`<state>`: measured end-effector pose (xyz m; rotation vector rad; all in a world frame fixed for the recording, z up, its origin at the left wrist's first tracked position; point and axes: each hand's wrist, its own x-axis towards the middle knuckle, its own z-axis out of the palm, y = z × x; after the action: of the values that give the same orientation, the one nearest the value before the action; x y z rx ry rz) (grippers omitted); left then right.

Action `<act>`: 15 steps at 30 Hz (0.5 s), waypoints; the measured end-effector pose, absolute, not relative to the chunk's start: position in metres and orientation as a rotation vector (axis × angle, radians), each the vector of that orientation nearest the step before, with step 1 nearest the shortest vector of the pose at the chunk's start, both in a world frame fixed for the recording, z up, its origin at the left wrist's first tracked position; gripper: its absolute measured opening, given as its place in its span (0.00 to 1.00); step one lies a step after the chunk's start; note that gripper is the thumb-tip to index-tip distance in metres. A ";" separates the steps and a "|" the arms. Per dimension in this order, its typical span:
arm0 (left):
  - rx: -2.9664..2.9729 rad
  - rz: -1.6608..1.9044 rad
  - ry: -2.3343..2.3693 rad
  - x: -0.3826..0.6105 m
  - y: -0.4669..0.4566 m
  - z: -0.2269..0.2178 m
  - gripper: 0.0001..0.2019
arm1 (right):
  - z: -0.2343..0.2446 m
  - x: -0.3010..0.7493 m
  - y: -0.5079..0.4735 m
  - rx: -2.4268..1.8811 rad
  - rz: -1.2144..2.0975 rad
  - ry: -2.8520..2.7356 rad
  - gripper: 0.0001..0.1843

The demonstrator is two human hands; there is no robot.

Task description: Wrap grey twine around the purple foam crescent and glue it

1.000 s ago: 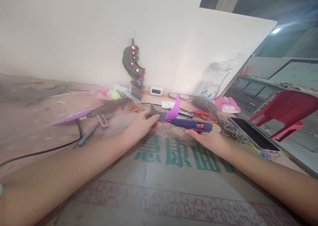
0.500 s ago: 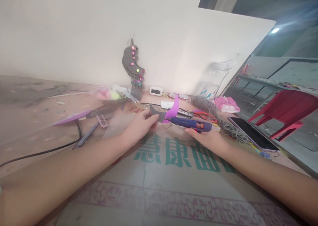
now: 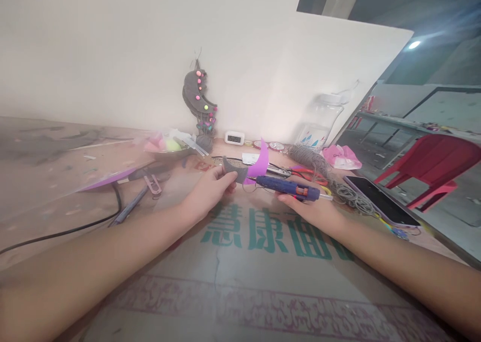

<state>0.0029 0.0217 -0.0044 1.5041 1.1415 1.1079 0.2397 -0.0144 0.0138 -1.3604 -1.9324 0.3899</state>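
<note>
Between the thumb and fingers of my left hand (image 3: 215, 187) is a curved, crescent-like piece. Its near part is covered in grey yarn (image 3: 236, 171), while the bare purple part (image 3: 259, 164) curves up to a point. My right hand (image 3: 304, 207) is closed round a dark blue glue gun (image 3: 287, 186), with a clear glue stick poking from its back end. The gun's nozzle points left, at or very near the edge of the grey part; I cannot tell whether they touch. A thin loop of yarn hangs under the piece.
A grey crescent ornament with coloured balls (image 3: 195, 91) hangs on the wall. Along the back stand a small digital clock (image 3: 234, 138) and a clear jar (image 3: 323, 119). Grey yarn (image 3: 311, 159), red-handled pliers (image 3: 308, 175) and a phone (image 3: 379, 199) lie right; a black cable (image 3: 86, 227) left.
The view has shifted very slightly. Both hands keep their holds, with the glue gun's nozzle still at the grey part of the crescent piece.
</note>
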 end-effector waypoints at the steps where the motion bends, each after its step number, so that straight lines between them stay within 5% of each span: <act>1: 1.488 1.113 1.136 0.003 0.022 -0.005 0.11 | 0.014 0.240 -0.014 -1.340 0.395 -1.941 0.11; 15: 1.482 1.116 1.120 0.002 0.023 -0.007 0.11 | 0.010 0.241 -0.013 -1.287 0.484 -1.897 0.13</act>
<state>0.0022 0.0228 -0.0070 1.4817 1.1201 1.1161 0.2411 -0.0125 0.0100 -1.2868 -1.8973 0.4842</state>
